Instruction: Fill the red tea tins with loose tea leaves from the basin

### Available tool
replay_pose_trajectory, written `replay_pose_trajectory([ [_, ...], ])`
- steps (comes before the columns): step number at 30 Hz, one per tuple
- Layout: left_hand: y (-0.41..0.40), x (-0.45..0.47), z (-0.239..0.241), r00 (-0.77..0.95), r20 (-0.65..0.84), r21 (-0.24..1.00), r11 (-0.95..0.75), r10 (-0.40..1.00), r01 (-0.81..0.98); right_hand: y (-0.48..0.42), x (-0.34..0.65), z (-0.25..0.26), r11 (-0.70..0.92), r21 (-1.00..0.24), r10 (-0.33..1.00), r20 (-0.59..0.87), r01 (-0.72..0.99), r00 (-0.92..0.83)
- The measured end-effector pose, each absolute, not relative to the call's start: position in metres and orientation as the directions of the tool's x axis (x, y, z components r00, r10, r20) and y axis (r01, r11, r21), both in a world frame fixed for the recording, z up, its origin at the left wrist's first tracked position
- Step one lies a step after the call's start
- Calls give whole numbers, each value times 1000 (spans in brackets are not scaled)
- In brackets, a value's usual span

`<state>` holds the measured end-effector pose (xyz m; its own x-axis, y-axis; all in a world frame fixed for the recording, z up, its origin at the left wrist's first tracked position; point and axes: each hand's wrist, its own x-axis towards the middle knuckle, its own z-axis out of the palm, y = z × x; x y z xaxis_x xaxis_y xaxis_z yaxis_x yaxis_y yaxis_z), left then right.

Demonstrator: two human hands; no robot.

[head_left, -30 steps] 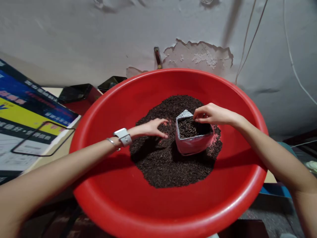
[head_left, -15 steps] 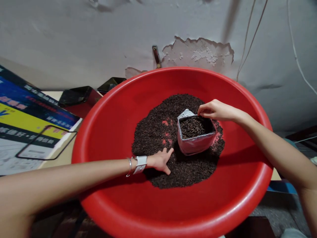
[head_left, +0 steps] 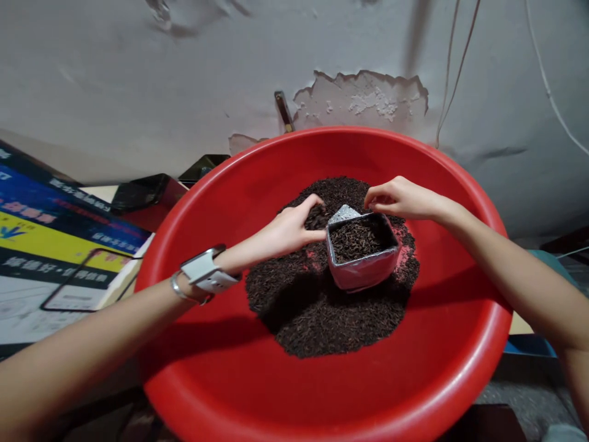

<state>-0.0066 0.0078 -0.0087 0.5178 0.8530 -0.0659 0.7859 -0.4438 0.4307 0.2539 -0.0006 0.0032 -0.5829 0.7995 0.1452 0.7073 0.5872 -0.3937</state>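
A small open box (head_left: pixel 363 273), pinkish-red outside with a silvery foil lining folded over its rim, stands in a heap of dark loose tea leaves (head_left: pixel 340 334). Tea leaves fill much of the box too. My left hand (head_left: pixel 299 226) is raised at the box's left side, its fingers curled round a clump of tea and its thumb near the rim. At the back rim, the bent fingers of my right hand (head_left: pixel 402 197) grip the box edge; their tips are partly hidden. A silver foil flap (head_left: pixel 344 213) sticks up behind the box.
The heap lies in a large red basin (head_left: pixel 216 374). Left of it are a printed carton (head_left: pixel 55 233), a black-framed sheet (head_left: pixel 69 279) and dark tins (head_left: pixel 154 193). Behind rises a peeling wall (head_left: pixel 368 37), with a knife-like handle (head_left: pixel 284 112) by the rim and hanging cords (head_left: pixel 455 73).
My left hand has risen from the front of the heap to the box's left rim, closing round some tea. My right hand stays at the back rim.
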Motion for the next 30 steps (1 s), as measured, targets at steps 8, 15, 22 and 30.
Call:
replay_pose_trajectory([
  [8,-1,59,-16,721,227,636,-660,655,400,1,256,-2,536,-394,844,254,747,-472],
  [15,-2,43,-6,711,202,714,-599,673,364,-1,254,-1,554,-434,833,293,710,-470],
  [22,2,-2,-7,516,150,758,-434,843,488,-14,242,2,684,-422,692,116,595,-713],
  [30,5,-18,-13,424,170,669,-420,890,613,-13,234,-15,728,-347,654,97,591,-750],
])
